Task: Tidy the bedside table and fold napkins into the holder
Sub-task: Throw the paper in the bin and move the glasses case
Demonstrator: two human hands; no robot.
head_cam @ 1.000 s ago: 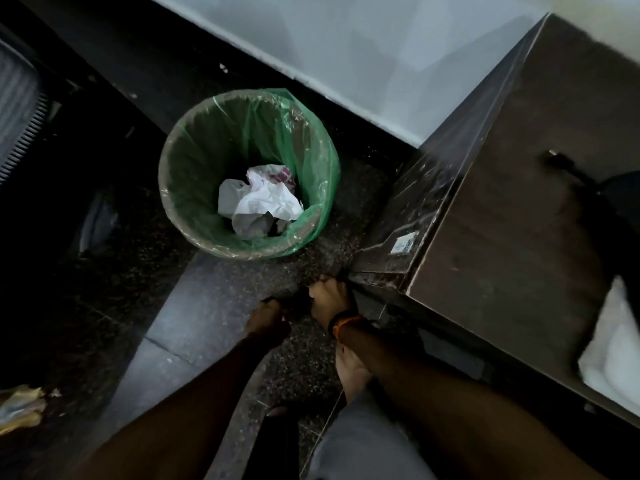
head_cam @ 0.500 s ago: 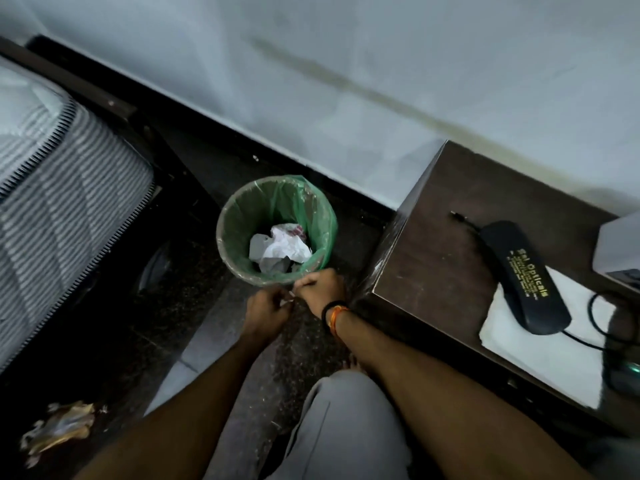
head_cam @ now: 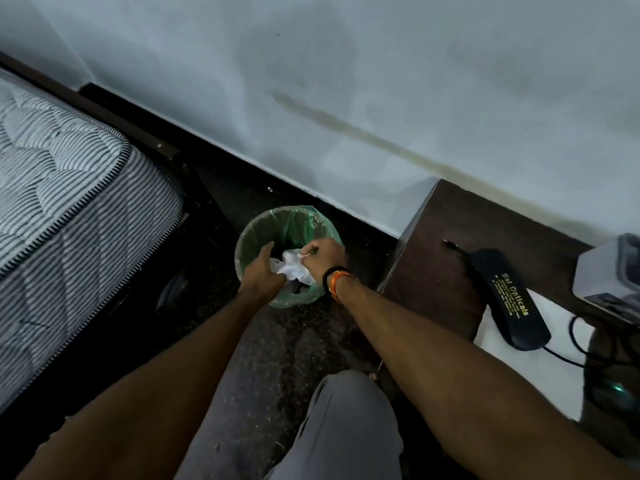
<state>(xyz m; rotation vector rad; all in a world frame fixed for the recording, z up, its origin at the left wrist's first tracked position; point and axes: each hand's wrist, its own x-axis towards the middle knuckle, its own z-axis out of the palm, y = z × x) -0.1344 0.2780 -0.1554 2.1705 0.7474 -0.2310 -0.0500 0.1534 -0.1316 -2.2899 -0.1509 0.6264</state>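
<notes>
Both hands now over bin [head_cam: 256,233] — right hand [head_cam: 323,254] pinching paper [head_cam: 291,266], left hand [head_cam: 261,271] open.

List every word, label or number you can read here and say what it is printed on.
"Sai Opticals": gold lettering on the black glasses case lying on the bedside table.
Smaller gold lines under that name on the case: too small to read.
No other readable text in view.

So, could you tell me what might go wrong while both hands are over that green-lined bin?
1. The right hand pinches a small scrap at the rim of the green-lined waste bin; dropped now, it might land on the dark floor.
2. The left hand could catch the thin liner and tip the bin.
</notes>
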